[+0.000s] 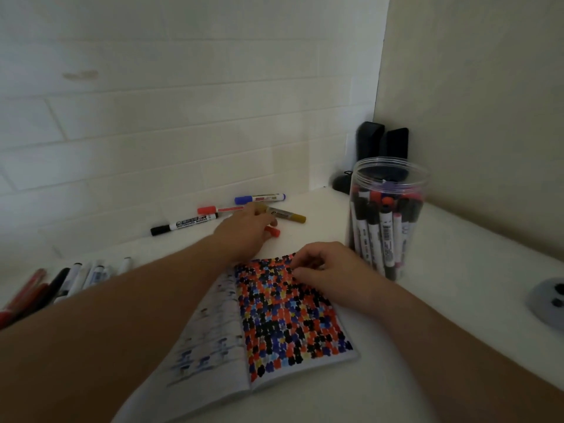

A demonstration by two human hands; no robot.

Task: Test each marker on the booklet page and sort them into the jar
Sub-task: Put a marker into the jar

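Observation:
An open booklet (213,340) lies in front of me, its right page (293,315) covered with red, black, blue and yellow marker blots. My right hand (326,270) rests on the top of that page with its fingers curled and nothing visible in them. My left hand (247,230) reaches past the booklet. A red marker (273,232) pokes out from under its fingers, and its fingertips touch a gold marker (288,215). Blue (259,198), red (219,209) and black (183,225) markers lie beyond. A clear jar (387,215) at right holds several markers.
More markers (61,282) lie in a row at the left edge. Dark objects (383,141) stand in the corner behind the jar. A grey round object (549,300) sits at the far right. A tiled wall closes off the back.

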